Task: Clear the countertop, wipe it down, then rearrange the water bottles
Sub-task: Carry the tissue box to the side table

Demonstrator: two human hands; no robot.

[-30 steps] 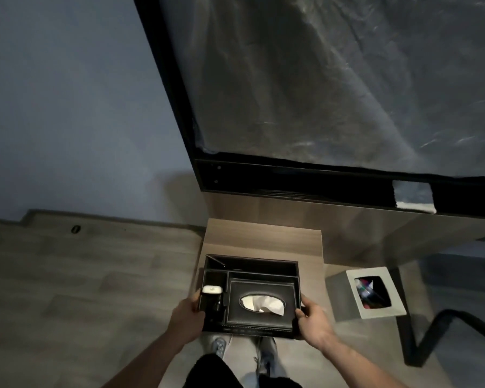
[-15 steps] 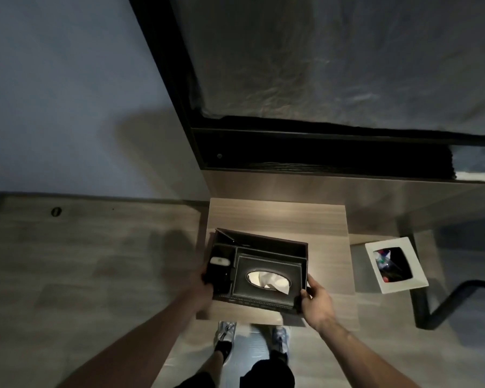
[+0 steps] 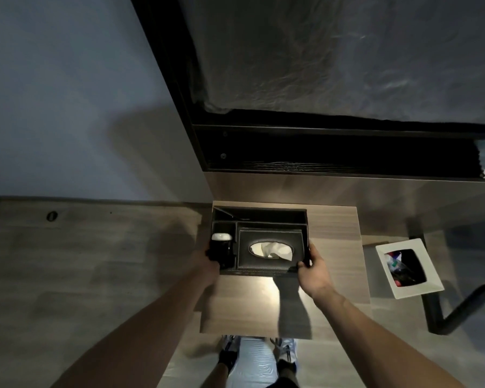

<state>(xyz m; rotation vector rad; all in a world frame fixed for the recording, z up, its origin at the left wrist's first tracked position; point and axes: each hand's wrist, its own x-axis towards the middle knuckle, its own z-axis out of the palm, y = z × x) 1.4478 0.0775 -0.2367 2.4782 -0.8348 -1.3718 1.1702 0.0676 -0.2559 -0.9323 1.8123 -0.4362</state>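
A black leather organiser tray sits at the back left of a small wooden countertop. It holds a black tissue box with a white tissue poking out. A small white-topped dark item stands in its left compartment. My left hand grips the tray's left front corner. My right hand grips its right front corner. No water bottles are in view.
A white square waste bin with rubbish inside stands on the floor to the right. A black curved chair leg lies beyond it. A dark framed panel rises behind the countertop. My feet stand at its front edge.
Both hands have pushed the tray away from me across the countertop toward its back left corner. The front part of the countertop now lies bare.
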